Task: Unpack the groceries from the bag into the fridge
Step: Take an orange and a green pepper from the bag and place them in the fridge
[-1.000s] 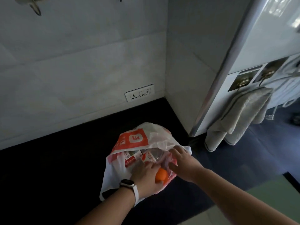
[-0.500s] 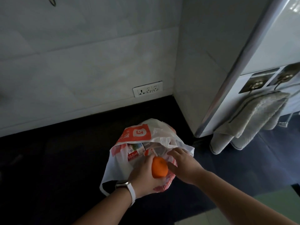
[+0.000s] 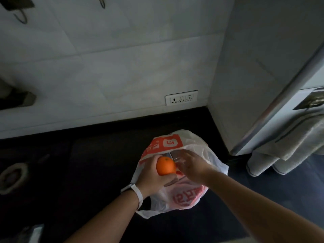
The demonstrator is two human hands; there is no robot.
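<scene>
Home kitchen, dimly lit; white tiled wall (image 3: 122,67) meets dark countertop (image 3: 87,163) along back edge; socket plate (image 3: 181,98) low on tiles, just above counter; metal hooks (image 3: 21,16) high on wall, top left; fridge (image 3: 313,71) at right, glossy white front, chrome edge strip (image 3: 273,111) running down corner; brass-toned hook (image 3: 315,100) on white face below, towels (image 3: 289,146) draped from it; plastic grocery bag (image 3: 198,142) on counter near that corner, orange (image 3: 165,165) held at its mouth; blue-grey floor (image 3: 298,190) under towels; household fittings throughout
</scene>
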